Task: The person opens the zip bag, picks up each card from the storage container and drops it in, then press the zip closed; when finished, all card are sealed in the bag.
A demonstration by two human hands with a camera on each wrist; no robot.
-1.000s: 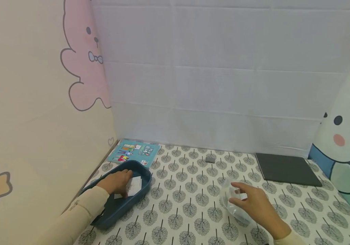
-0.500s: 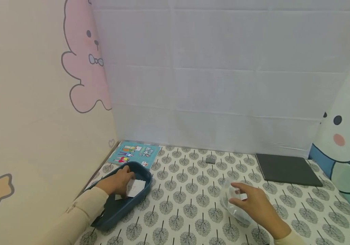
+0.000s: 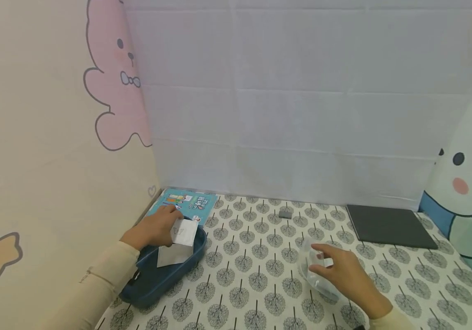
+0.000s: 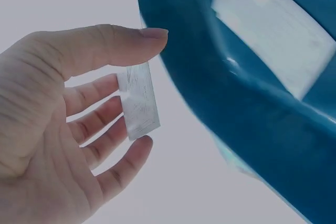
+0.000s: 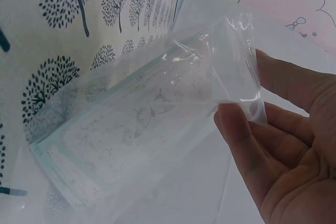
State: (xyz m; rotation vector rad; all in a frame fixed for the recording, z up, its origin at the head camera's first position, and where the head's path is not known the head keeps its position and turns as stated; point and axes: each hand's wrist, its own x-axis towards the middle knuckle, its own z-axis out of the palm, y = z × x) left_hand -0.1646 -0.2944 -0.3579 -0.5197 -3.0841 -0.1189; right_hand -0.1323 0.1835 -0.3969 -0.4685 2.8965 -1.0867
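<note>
At the left in the head view, my left hand (image 3: pixel 158 228) pinches a thin white card (image 3: pixel 184 232) above a dark blue bin (image 3: pixel 147 297). In the left wrist view the held card (image 4: pixel 140 106) hangs between thumb and fingers, beside the blue wall of the bin. A second white card (image 3: pixel 175 255) lies inside the bin. My right hand (image 3: pixel 343 274), at the right of the table, holds a clear plastic bag (image 3: pixel 317 285) by its edge. Close up, the right wrist view shows pale printed cards (image 5: pixel 136 124) within the bag.
A light blue picture book (image 3: pixel 203 204) lies behind the bin. Further back on the tree-patterned cloth (image 3: pixel 256 275) is a small grey block (image 3: pixel 285 214). A flat black panel (image 3: pixel 390 226) lies at the back right, near the wall.
My left hand has risen out of the bin with the card, uncovering more of the card below. The right hand and its bag have stayed nearly still.
</note>
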